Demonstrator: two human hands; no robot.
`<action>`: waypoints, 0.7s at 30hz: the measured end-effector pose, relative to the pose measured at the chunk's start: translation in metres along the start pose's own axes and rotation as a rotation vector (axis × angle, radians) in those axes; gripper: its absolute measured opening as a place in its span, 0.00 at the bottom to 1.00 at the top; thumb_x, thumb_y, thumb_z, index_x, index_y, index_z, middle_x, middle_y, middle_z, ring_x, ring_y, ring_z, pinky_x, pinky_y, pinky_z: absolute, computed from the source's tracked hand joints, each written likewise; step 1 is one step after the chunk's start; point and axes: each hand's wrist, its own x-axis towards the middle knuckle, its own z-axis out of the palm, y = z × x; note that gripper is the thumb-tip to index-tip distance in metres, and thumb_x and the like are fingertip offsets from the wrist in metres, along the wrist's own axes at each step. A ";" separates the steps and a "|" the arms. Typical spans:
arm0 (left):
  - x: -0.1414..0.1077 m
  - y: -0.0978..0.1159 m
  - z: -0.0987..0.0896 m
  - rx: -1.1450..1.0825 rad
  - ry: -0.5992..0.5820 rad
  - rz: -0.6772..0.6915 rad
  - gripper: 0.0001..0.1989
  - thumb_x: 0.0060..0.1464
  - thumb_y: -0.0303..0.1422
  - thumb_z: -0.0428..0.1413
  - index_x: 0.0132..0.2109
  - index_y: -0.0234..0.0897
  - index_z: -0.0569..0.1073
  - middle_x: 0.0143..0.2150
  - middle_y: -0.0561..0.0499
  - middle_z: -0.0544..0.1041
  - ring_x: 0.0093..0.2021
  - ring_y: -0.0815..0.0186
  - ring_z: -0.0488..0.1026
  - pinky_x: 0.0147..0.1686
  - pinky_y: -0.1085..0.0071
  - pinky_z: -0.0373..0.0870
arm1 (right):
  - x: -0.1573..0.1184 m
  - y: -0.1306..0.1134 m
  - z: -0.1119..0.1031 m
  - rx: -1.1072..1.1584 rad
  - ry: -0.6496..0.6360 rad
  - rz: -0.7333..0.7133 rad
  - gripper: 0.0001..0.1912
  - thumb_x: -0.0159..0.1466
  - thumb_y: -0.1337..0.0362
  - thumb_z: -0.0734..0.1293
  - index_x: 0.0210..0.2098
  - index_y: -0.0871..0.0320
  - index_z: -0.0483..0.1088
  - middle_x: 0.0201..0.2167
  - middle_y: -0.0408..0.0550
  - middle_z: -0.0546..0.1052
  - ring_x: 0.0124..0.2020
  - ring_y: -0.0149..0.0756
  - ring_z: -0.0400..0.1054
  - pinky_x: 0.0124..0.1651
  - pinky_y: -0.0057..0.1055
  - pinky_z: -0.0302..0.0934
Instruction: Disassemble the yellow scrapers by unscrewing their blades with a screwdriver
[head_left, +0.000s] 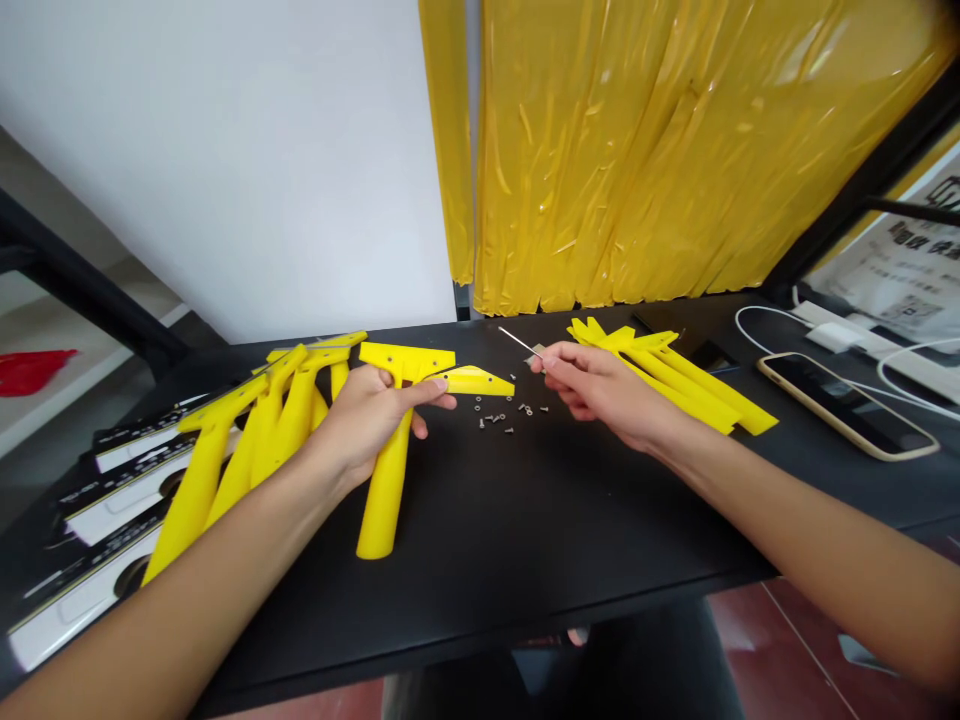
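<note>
My left hand [367, 415] is closed around a yellow plastic handle [385, 500] with a T-shaped top. A pointed yellow piece with holes [480, 381] sticks out to the right beside the thumb; I cannot tell if it is separate or joined. In my right hand [592, 385], the fingers pinch a thin metal rod [517, 341], like a screwdriver shaft, its tip pointing up and left. The rod's tip is apart from the yellow parts. Between the hands, several small screws [495, 418] and nuts [527, 410] lie scattered on the black table [555, 520].
Several more yellow handles [277, 430] are piled at left, near black-and-white boxes [97, 580]. Other yellow parts [697, 385] lie behind my right hand. A phone [847, 405], white cables and a power strip [862, 330] sit at right. Yellow plastic sheeting [637, 150] hangs behind.
</note>
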 end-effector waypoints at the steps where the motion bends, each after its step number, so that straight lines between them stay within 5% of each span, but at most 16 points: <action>1: -0.001 0.000 0.000 -0.015 -0.016 0.016 0.15 0.46 0.35 0.70 0.31 0.33 0.73 0.35 0.41 0.84 0.18 0.72 0.69 0.24 0.71 0.68 | 0.001 0.000 0.002 0.120 -0.031 0.081 0.16 0.66 0.48 0.68 0.39 0.56 0.72 0.22 0.35 0.58 0.19 0.24 0.44 0.20 0.25 0.36; 4: -0.006 0.004 0.003 -0.051 -0.080 0.083 0.11 0.48 0.34 0.69 0.32 0.32 0.76 0.38 0.39 0.84 0.28 0.65 0.77 0.26 0.72 0.71 | -0.001 -0.001 0.011 0.341 -0.156 0.237 0.20 0.62 0.44 0.70 0.36 0.56 0.73 0.20 0.33 0.51 0.20 0.23 0.36 0.20 0.26 0.29; 6: -0.011 0.007 0.005 -0.059 -0.109 0.129 0.10 0.48 0.33 0.68 0.34 0.31 0.78 0.38 0.40 0.84 0.32 0.62 0.79 0.25 0.72 0.71 | -0.004 -0.003 0.015 0.409 -0.211 0.279 0.21 0.61 0.43 0.71 0.34 0.56 0.74 0.20 0.36 0.57 0.19 0.23 0.35 0.20 0.27 0.27; 11: -0.018 0.008 0.008 0.021 -0.128 0.141 0.09 0.50 0.34 0.67 0.32 0.31 0.79 0.33 0.43 0.83 0.19 0.70 0.71 0.22 0.72 0.68 | -0.004 -0.002 0.016 0.496 -0.244 0.291 0.12 0.57 0.55 0.77 0.29 0.55 0.75 0.28 0.44 0.72 0.18 0.21 0.36 0.18 0.27 0.27; 15: -0.015 0.007 0.008 0.042 -0.118 0.043 0.11 0.55 0.36 0.61 0.30 0.32 0.76 0.24 0.50 0.75 0.13 0.75 0.61 0.17 0.74 0.59 | 0.003 0.001 0.005 0.526 -0.145 0.200 0.09 0.57 0.61 0.77 0.30 0.56 0.75 0.30 0.42 0.74 0.18 0.20 0.37 0.16 0.25 0.29; 21: -0.013 0.017 0.012 -0.455 -0.118 -0.158 0.06 0.53 0.29 0.49 0.33 0.33 0.70 0.27 0.48 0.69 0.21 0.69 0.64 0.16 0.74 0.58 | 0.011 -0.013 -0.031 0.500 0.175 -0.098 0.08 0.57 0.63 0.76 0.31 0.58 0.74 0.32 0.42 0.77 0.16 0.19 0.37 0.14 0.24 0.29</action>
